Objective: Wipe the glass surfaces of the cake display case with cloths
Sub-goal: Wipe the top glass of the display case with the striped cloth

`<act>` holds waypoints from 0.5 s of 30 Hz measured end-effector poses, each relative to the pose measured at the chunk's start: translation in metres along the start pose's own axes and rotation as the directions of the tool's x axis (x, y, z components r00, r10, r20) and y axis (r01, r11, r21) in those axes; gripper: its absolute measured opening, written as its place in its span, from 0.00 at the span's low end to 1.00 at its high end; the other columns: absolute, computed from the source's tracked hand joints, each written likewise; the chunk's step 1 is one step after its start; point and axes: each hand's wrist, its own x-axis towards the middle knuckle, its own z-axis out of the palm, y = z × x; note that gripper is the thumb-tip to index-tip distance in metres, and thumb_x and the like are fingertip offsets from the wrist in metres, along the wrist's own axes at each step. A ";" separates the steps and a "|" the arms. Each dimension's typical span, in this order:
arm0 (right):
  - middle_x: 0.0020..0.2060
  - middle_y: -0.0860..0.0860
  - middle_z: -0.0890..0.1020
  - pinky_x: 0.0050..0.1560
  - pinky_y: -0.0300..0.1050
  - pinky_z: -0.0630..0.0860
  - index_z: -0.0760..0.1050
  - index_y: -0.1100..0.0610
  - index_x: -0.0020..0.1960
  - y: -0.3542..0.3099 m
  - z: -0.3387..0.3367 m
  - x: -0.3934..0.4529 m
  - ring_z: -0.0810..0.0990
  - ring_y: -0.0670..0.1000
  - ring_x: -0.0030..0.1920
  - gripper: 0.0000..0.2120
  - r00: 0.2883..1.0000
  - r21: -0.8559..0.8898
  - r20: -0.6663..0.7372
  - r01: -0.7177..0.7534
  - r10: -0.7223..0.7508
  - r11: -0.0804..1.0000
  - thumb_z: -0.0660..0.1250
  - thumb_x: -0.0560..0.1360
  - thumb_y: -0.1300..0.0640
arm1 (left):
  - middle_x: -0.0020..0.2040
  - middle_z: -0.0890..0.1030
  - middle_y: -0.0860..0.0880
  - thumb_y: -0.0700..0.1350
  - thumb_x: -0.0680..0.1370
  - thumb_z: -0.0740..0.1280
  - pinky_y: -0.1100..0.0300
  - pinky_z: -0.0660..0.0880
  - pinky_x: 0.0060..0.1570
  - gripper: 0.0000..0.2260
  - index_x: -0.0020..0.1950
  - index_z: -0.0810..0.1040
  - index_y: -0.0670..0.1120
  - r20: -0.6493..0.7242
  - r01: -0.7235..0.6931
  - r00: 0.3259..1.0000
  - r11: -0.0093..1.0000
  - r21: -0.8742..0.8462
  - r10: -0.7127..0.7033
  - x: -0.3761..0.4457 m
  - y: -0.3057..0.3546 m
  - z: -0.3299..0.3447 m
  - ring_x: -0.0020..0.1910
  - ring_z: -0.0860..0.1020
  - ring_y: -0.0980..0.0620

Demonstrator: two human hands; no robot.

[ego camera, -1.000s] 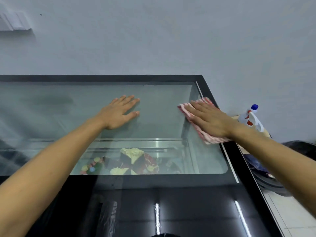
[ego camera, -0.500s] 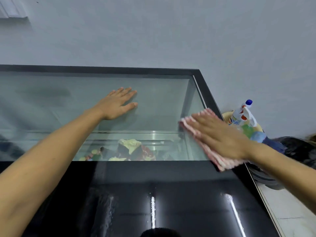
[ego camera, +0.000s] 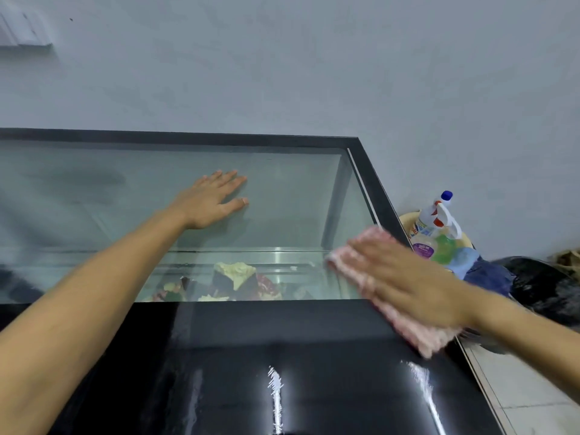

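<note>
Pink cloth [ego camera: 405, 321] under my flat right hand [ego camera: 405, 277], at case [ego camera: 370, 171] right edge; left hand [ego camera: 210, 202] spread on glass [ego camera: 125, 189].

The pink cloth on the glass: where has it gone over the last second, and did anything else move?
The right hand slid the pink cloth toward the person along the case's right edge, from the far glass down onto the black front panel. It presses flat throughout. The left hand stayed spread flat on the glass top; the spray bottle didn't move.
</note>
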 end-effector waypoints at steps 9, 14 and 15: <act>0.84 0.50 0.46 0.81 0.53 0.34 0.41 0.44 0.84 -0.060 0.018 0.143 0.40 0.53 0.83 0.27 0.996 -0.028 -0.053 -0.076 0.075 0.997 0.41 0.87 0.41 | 0.85 0.46 0.56 0.81 0.70 0.36 0.51 0.42 0.81 0.46 0.85 0.47 0.61 0.000 -0.026 1.000 1.000 -0.002 0.026 0.001 -0.004 -0.001 0.84 0.45 0.52; 0.84 0.45 0.48 0.82 0.50 0.37 0.47 0.40 0.84 -0.106 0.018 0.036 0.39 0.46 0.83 0.27 0.952 0.042 -0.006 0.307 -0.307 0.951 0.49 0.87 0.39 | 0.85 0.45 0.56 0.78 0.72 0.37 0.54 0.40 0.81 0.44 0.85 0.47 0.60 0.014 -0.025 1.000 1.000 0.004 0.025 -0.001 -0.003 -0.002 0.84 0.44 0.53; 0.84 0.43 0.47 0.82 0.47 0.35 0.45 0.38 0.83 -0.079 0.013 0.030 0.37 0.44 0.82 0.27 0.965 0.059 0.025 0.261 -0.262 0.964 0.46 0.86 0.38 | 0.85 0.45 0.56 0.79 0.71 0.36 0.54 0.40 0.81 0.45 0.85 0.47 0.60 0.019 -0.026 0.999 1.000 0.002 0.026 0.000 -0.004 -0.001 0.84 0.44 0.53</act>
